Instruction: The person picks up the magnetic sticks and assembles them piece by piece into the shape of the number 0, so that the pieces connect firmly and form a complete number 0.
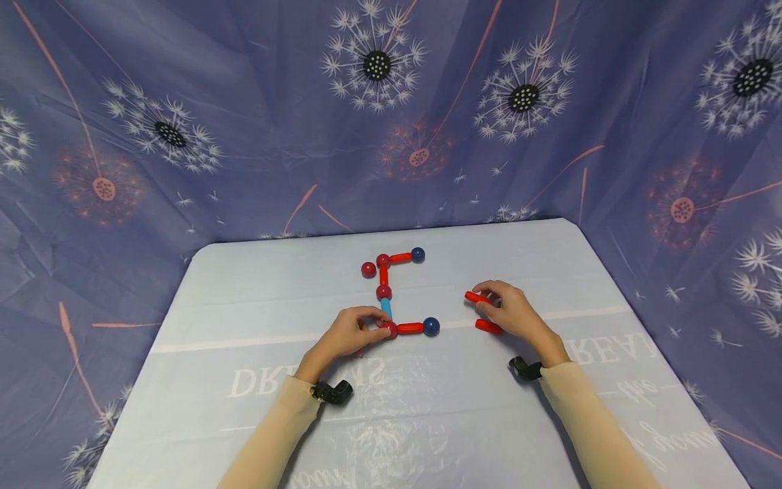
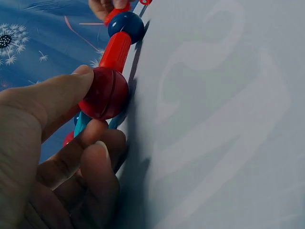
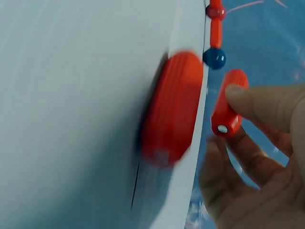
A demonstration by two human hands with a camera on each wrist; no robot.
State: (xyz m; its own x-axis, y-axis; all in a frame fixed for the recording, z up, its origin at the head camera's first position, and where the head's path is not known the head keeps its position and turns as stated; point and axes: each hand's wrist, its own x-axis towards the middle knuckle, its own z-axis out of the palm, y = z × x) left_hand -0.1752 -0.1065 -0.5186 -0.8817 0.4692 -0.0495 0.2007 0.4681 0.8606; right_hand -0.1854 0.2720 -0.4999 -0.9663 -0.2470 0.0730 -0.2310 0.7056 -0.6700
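My left hand (image 1: 351, 331) pinches a dark red ball (image 2: 105, 93) at the near corner of a chain of balls and magnetic-looking rods. From this ball a red rod (image 1: 410, 328) runs right to a blue ball (image 1: 431, 326). A light blue rod (image 1: 386, 309) leads away to a red ball (image 1: 383, 292), then another red rod (image 1: 383, 275) and red ball (image 1: 383, 260). My right hand (image 1: 513, 311) holds a loose red rod (image 3: 229, 102) between thumb and fingers, its pale end showing. Below that hand, a second loose red rod (image 3: 174, 109) lies on the table.
The chain's far end turns right through a red rod (image 1: 400, 258) to a blue ball (image 1: 418, 255). A separate red ball (image 1: 368, 269) sits just left of it. Something small and red (image 1: 359, 353) peeks out under the left hand. A patterned curtain (image 1: 256, 136) hangs behind the white-covered table (image 1: 244, 299).
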